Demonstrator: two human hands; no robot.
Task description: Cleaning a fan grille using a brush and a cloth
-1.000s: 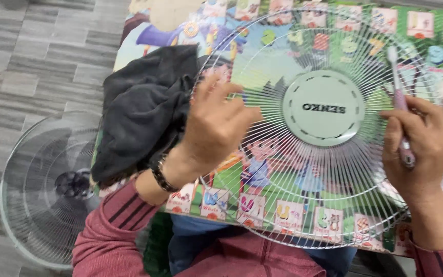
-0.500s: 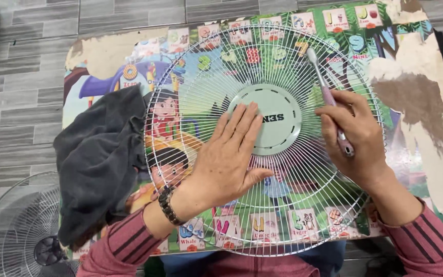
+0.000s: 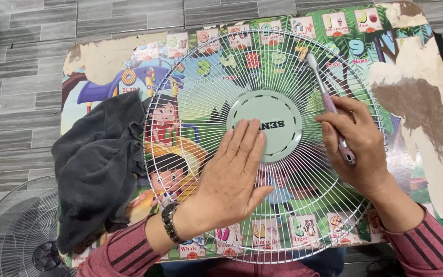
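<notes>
1. Bottom of frame: two striped red sleeves come in at the lower corners. A dark wristwatch sits on the left wrist.
2. Left hand, lower centre: flat, palm down on the fan grille, fingers straight and close together, fingertips lying over the lower left edge of the pale green hub cap. It grips nothing. Judgement: keep this press firm so the wire guard does not spin or slide under brushing.
3. Right hand, right of centre: fingers curled tight round the pink handle of a toothbrush. The bristle head points to the upper part of the frame and lies on the wires, right of the hub.
4. Judgement: short strokes along the spokes, hub to rim, should serve better than across them; light pressure, as thin wires bend easily.
5. The grille lies flat, centre of frame, on a small table with a cartoon alphabet print, worn bare at the right and upper left.
6. Dark grey cloth, left of frame: bunched on the table, touching the grille's left rim.
7. Lower left corner: a second fan guard on the grey tiled floor, off the table.
</notes>
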